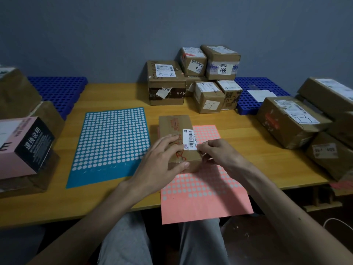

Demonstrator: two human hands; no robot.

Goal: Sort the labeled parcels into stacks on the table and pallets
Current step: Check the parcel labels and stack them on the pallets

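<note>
A small brown parcel (175,127) lies on the pink dotted sticker sheet (202,190) in front of me. A white barcode label (189,139) sits on its top. My left hand (162,161) rests on the parcel's near left side, fingers spread over the top and thumb along the front edge. My right hand (217,152) pinches the label's near right corner between thumb and fingertips. A stack of labeled cardboard parcels (193,79) stands at the back of the wooden table (122,92).
A teal dotted sticker sheet (110,144) lies left of the parcel. Blue plastic pallets sit at the back left (57,90) and back right (263,87). A pink and black box (24,146) tops parcels at the left. More brown parcels (290,121) are piled at the right.
</note>
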